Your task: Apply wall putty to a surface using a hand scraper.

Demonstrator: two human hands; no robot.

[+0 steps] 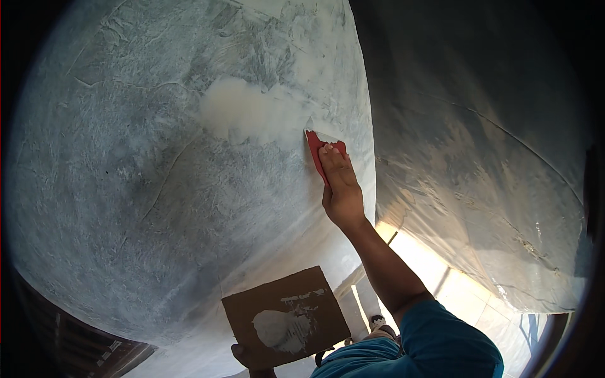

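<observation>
My right hand (pixel 340 186) grips a red spreader (pixel 316 154) with white paste on its edge, pressed to a large, curved, mottled grey surface (pixel 145 157) just left of that surface's right edge. A pale patch of fresh white coating (pixel 236 107) spreads leftward and upward from the spreader. Low in the view, my left hand (pixel 242 358) holds a brown cardboard sheet (pixel 242 315) at its lower left corner, with a heap of white paste (pixel 277 331) and smears on it.
To the right hangs a large dark grey, creased curved surface (pixel 479 157), with a sunlit tiled floor (pixel 454 296) below it. A dark slatted area (pixel 69 324) shows at the lower left. My shoe (pixel 378 322) appears beneath my right arm.
</observation>
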